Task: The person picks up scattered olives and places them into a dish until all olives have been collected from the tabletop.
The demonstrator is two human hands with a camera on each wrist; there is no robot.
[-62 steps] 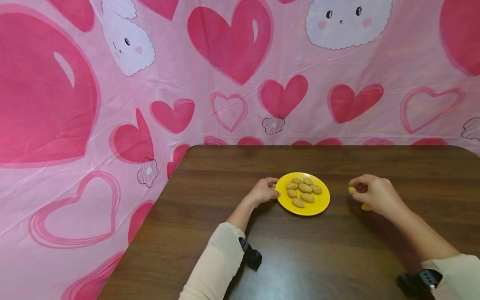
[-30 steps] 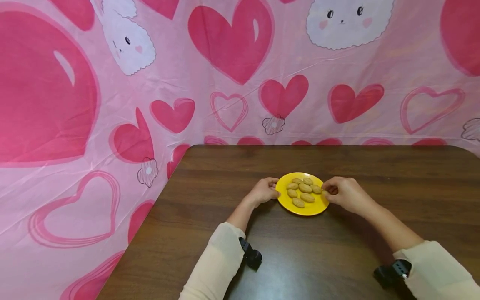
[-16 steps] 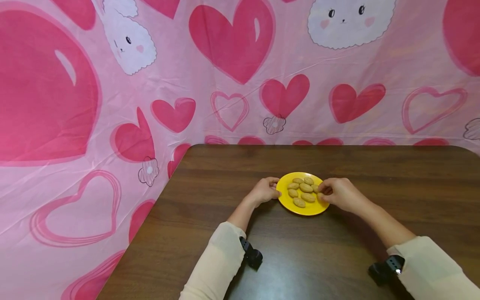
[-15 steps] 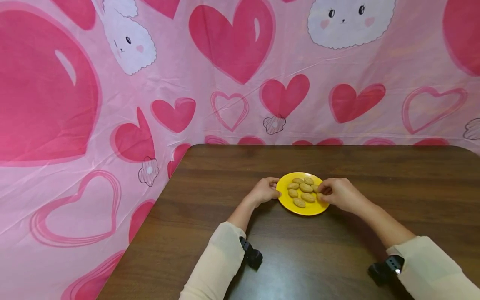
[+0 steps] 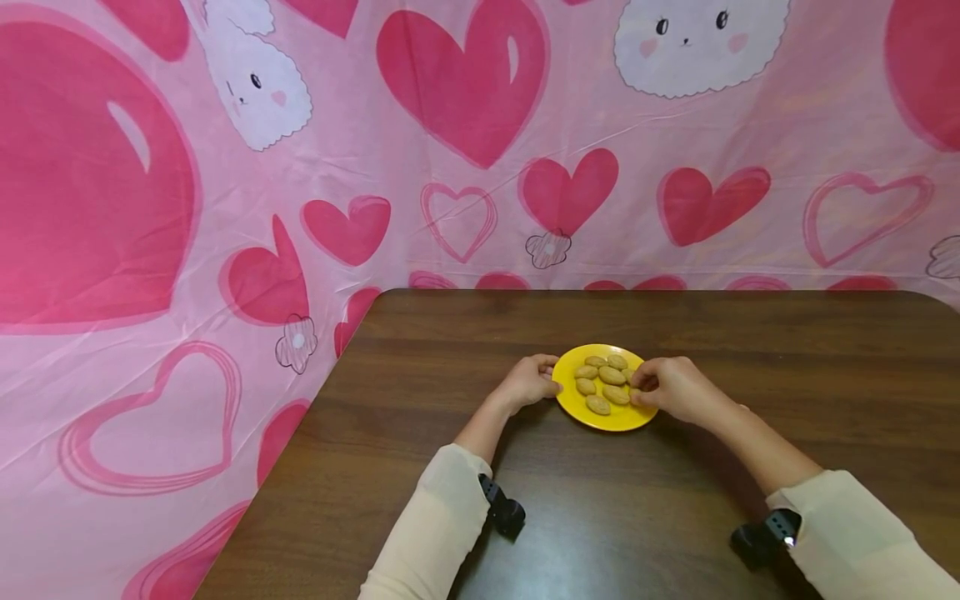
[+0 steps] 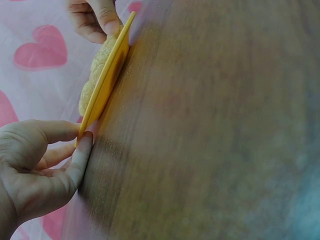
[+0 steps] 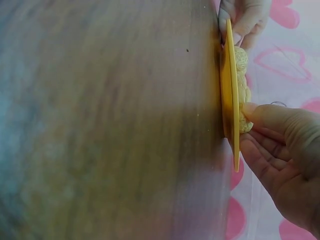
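A round yellow plate (image 5: 596, 422) rests on the wooden table, with several oval golden-brown cookies (image 5: 611, 376) lying on it. My left hand (image 5: 527, 382) pinches the plate's left rim, thumb above and fingers beneath, as the left wrist view shows. Over the plate's right rim is my right hand (image 5: 682, 389), its thumb and fingers at a cookie (image 7: 245, 126) low on the plate. In the head view those fingers partly cover the cookies on that side.
A bit of a loose cookie (image 5: 744, 407) peeks out behind the right wrist on the table (image 5: 622, 517). Beyond the table's far edge hangs a pink cloth (image 5: 360, 150) printed with hearts. Black cameras (image 5: 506, 515) sit on both wrists.
My right hand has come left from the table with a small yellowish cookie to the plate, then edged a little farther in over it. The left hand and plate have stayed put.
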